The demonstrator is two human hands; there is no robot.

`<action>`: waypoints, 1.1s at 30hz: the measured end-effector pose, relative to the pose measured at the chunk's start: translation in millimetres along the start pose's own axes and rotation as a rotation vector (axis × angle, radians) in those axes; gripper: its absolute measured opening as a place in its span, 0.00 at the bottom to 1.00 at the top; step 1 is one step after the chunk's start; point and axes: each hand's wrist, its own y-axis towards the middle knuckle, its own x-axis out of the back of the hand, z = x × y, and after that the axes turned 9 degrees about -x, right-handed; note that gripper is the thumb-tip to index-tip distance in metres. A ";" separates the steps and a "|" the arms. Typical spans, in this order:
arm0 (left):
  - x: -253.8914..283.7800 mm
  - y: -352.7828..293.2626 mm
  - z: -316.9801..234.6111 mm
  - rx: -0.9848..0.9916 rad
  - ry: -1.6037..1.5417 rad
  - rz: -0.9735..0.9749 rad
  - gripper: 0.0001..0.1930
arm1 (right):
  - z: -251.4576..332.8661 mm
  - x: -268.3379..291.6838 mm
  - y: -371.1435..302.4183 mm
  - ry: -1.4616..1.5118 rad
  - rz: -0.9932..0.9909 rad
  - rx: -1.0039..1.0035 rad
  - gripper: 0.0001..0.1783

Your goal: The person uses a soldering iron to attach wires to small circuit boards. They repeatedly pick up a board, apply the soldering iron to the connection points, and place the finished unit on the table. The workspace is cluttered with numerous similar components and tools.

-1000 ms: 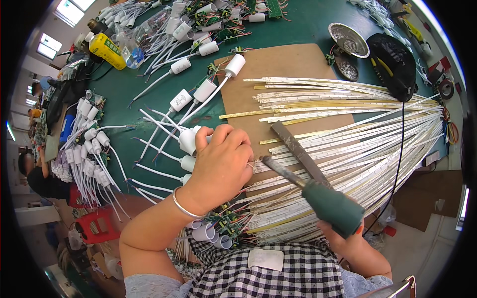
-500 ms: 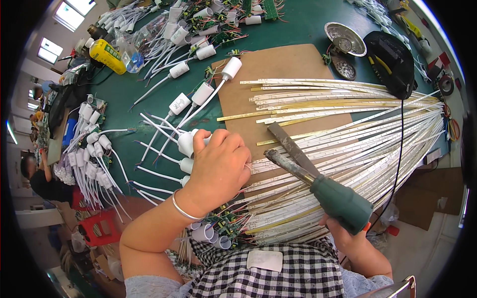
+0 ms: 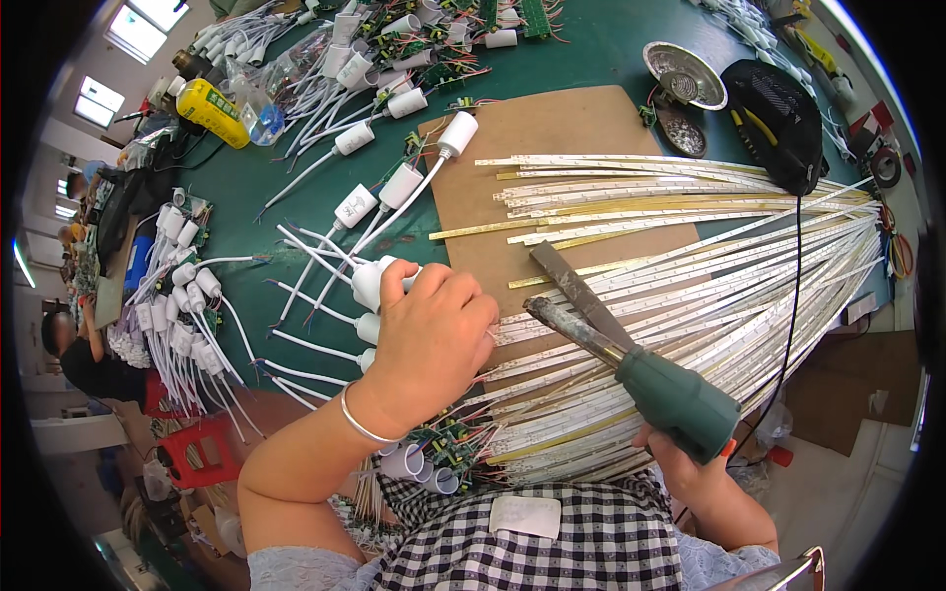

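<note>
My left hand (image 3: 434, 330) is closed, knuckles up, over the left ends of the white LED strips (image 3: 611, 295). What its fingers pinch is hidden beneath them. Against its thumb side lies a white plastic lamp cap (image 3: 368, 286), with more caps and white cables just below it. My right hand (image 3: 690, 468) is wrapped round the green handle of a soldering iron (image 3: 680, 404). The iron's dark, worn metal rod and a flat dark bar point up and left above the strips. Small green circuit boards (image 3: 448, 443) with thin wires sit below my left wrist.
Brown cardboard (image 3: 552, 128) lies under the strips on the green table (image 3: 591, 59). At the upper right are a metal dish (image 3: 685, 77) and a black mesh cap (image 3: 774, 118). A yellow bottle (image 3: 212, 110) and cabled caps are at left. A black cord (image 3: 791, 295) crosses the strips.
My left hand shifts very slightly, and the caps beside it move a touch left. My right hand and the soldering iron stay in place.
</note>
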 end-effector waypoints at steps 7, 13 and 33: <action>-3.8 -3.0 1.9 0.021 -0.103 -0.072 0.04 | -3.2 -1.8 -0.1 0.020 -0.015 0.010 0.16; -8.8 -2.9 4.8 -0.003 -0.119 -0.109 0.05 | -6.7 -3.0 -0.3 0.033 -0.014 -0.006 0.15; -11.8 0.9 6.1 -0.015 -0.057 -0.084 0.07 | 4.1 -8.6 7.7 0.001 0.070 -0.049 0.13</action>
